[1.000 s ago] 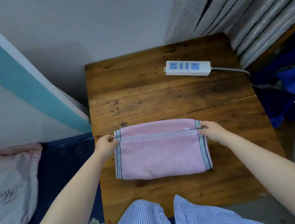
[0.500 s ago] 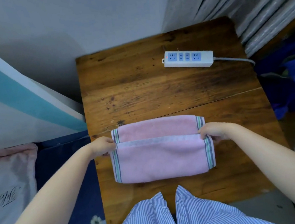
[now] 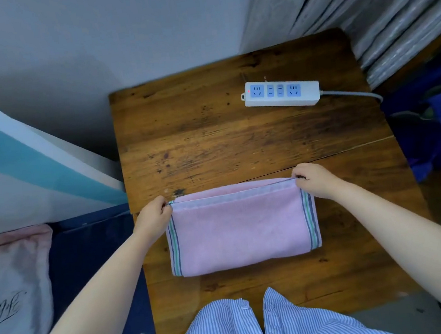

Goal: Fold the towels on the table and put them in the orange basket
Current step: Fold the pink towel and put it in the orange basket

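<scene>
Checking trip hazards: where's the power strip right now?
Head view: the power strip lies on the far right of the wooden table, beyond the pink towel, cord trailing off the right edge.

Grey wall, wooden table, curtain

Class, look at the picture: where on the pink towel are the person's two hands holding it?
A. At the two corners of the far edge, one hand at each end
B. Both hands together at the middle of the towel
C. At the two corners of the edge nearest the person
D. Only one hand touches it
A: the left hand and the right hand each pinch a far corner of the pink towel, which lies folded on the table.
</scene>
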The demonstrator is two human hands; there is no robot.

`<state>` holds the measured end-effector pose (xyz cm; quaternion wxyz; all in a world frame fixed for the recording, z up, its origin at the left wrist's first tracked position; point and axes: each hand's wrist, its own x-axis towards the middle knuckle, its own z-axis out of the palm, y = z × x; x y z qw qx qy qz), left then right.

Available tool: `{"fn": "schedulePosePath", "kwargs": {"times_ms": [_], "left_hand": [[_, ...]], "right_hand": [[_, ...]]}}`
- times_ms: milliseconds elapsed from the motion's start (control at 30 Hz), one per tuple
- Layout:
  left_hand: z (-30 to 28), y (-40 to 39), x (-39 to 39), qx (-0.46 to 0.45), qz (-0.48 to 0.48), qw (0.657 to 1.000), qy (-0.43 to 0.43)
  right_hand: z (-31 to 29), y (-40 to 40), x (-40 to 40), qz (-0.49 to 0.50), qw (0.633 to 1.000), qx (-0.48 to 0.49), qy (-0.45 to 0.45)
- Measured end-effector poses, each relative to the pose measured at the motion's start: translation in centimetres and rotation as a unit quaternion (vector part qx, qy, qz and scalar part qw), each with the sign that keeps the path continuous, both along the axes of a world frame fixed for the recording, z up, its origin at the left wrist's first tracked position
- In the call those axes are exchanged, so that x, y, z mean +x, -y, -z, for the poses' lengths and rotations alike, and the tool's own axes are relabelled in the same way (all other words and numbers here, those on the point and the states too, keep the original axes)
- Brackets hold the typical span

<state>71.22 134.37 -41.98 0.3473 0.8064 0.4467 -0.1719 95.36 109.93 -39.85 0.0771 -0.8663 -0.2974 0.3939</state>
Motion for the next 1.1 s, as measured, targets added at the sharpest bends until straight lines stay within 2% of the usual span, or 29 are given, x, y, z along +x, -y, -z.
{"fn": "schedulePosePath", "kwargs": {"times_ms": [100, 233, 333, 467, 600, 700, 867, 1000, 1100], "left_hand": [[0.3, 0.1, 0.4, -0.011, 0.014, 0.999, -0.034], [0.8, 0.2, 1.4, 0.035, 0.031, 0.993, -0.109], [1.1, 0.4, 1.7, 0.072, 0.045, 0.988, -0.128], [1.1, 0.4, 2.2, 0.075, 0.04, 0.986, -0.143], [1.0, 0.5, 2.9, 0.11, 0.055, 0.983, -0.136], [0.9, 0.4, 3.1, 0.163, 0.073, 0.98, -0.088], [1.6, -0.4, 2.9, 0.151, 0.056, 0.987, -0.026], [2.5, -0.5, 3.2, 0.158, 0.057, 0.984, -0.058], [3.2, -0.6, 3.9, 0.157, 0.063, 0.98, -0.102]], "right_hand": [[1.1, 0.1, -0.3, 0.046, 0.999, -0.002, -0.008], [2.2, -0.2, -0.6, 0.078, 0.996, -0.021, 0.034], [2.6, -0.4, -0.6, 0.089, 0.994, -0.025, 0.052], [3.0, -0.4, -0.6, 0.109, 0.993, -0.018, 0.051], [3.2, -0.2, -0.6, 0.135, 0.989, 0.002, 0.051], [3.3, 0.0, -0.8, 0.16, 0.986, 0.019, 0.044], [3.5, 0.5, -1.1, 0.194, 0.979, 0.049, 0.036], [3.9, 0.2, -1.2, 0.197, 0.978, 0.042, 0.055], [4.3, -0.4, -1.2, 0.165, 0.979, -0.012, 0.12]]}}
